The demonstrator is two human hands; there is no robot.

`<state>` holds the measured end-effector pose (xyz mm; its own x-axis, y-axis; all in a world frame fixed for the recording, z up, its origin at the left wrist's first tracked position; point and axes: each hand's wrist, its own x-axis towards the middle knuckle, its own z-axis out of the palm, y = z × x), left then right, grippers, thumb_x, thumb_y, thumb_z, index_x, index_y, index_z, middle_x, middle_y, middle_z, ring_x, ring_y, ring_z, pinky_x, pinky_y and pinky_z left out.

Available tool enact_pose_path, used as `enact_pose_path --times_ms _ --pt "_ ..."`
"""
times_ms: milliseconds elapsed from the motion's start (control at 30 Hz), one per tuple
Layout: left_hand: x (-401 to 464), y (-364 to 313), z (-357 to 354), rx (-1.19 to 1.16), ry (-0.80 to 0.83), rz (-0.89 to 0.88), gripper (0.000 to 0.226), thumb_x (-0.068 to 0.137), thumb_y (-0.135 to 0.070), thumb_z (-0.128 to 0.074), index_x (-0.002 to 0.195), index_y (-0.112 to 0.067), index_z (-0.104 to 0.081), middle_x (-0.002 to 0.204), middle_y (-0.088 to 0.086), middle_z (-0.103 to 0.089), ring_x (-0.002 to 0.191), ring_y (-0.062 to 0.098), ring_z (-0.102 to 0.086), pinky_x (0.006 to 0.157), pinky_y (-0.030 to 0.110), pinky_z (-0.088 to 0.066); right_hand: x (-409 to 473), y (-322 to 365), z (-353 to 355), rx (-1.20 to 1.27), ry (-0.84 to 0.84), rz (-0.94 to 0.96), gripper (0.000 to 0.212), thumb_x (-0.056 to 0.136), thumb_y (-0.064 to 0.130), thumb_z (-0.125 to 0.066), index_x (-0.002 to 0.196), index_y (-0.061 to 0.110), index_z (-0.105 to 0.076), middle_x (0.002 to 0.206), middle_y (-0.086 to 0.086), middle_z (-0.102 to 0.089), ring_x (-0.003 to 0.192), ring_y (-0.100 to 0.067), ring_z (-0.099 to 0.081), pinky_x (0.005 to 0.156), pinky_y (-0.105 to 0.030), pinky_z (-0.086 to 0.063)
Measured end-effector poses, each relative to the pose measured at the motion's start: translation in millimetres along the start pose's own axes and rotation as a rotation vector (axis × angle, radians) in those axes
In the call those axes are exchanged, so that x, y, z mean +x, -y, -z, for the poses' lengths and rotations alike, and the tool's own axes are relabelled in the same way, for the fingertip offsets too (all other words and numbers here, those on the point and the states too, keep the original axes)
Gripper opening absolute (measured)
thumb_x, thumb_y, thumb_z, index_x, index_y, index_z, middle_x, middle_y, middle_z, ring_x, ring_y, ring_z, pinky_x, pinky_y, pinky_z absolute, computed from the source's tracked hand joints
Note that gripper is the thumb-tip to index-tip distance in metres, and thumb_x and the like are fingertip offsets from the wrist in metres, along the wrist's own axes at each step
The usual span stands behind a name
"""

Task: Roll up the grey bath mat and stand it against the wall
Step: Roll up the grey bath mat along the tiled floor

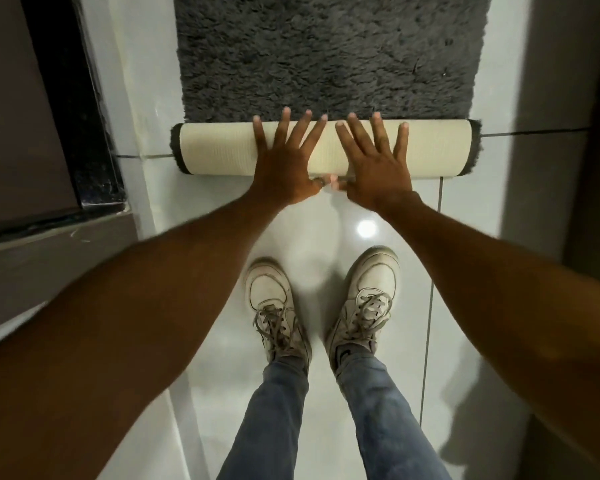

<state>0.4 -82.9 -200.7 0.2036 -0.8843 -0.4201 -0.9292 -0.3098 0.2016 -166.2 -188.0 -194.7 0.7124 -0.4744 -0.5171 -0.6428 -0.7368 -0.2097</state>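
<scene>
Grey bath mat (pixel 329 53): partly rolled, lying on white floor tiles (pixel 326 237); cream backing faces out on the roll, unrolled pile stretches beyond the fingertips. Left hand (pixel 284 164) and right hand (pixel 374 168): side by side on the roll's middle, palms flat, fingers spread, thumbs nearly touching. White sneakers (pixel 278 306): behind the wrists.

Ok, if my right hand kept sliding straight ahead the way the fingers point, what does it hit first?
The right hand would leave the rolled part and probably meet the flat grey bath mat pile just beyond.
</scene>
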Motion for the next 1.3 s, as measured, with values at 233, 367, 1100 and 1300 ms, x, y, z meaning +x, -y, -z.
enact_pose_path --times_ms 233,367,1100,1300 --pt "13 0 -2 0.08 -0.044 0.016 0.085 0.085 -0.058 -0.068 0.157 -0.03 -0.033 0.157 0.006 -0.045 0.143 0.034 -0.041 0.116 0.073 -0.021 7 6 -7 -0.027 -0.086 -0.051 0.078 0.103 0.062 -0.04 0.167 0.023 -0.017 0.174 -0.008 -0.02 0.161 -0.04 -0.009 0.122 -0.075 -0.002" --pt "-4 -7 -4 0.09 -0.09 0.018 0.073 0.088 -0.045 -0.07 0.153 -0.028 -0.042 0.152 0.007 -0.049 0.139 0.034 -0.045 0.116 0.069 -0.025 -8 14 -6 0.034 -0.145 -0.07 0.065 0.104 0.045 -0.051 0.162 0.02 -0.035 0.167 -0.009 -0.038 0.158 -0.041 -0.022 0.123 -0.075 -0.005" --pt "-98 -33 -16 -0.044 -0.127 -0.088 0.068 0.093 -0.055 -0.059 0.146 -0.013 -0.051 0.144 0.01 -0.056 0.133 0.031 -0.051 0.118 0.049 -0.034 -112 12 -9 0.064 -0.103 -0.014 0.06 0.102 0.033 -0.059 0.156 0.012 -0.045 0.167 -0.015 -0.036 0.156 -0.042 -0.027 0.121 -0.072 -0.013" --pt "-56 -14 0 0.051 0.076 -0.086 0.125 0.067 -0.082 -0.068 0.162 -0.017 -0.021 0.167 0.014 -0.026 0.155 0.04 -0.018 0.123 0.069 -0.008 -66 -6 1 -0.095 0.08 -0.037 0.129 0.076 0.075 -0.071 0.168 0.02 0.0 0.176 -0.012 0.002 0.161 -0.042 0.005 0.12 -0.078 -0.003"
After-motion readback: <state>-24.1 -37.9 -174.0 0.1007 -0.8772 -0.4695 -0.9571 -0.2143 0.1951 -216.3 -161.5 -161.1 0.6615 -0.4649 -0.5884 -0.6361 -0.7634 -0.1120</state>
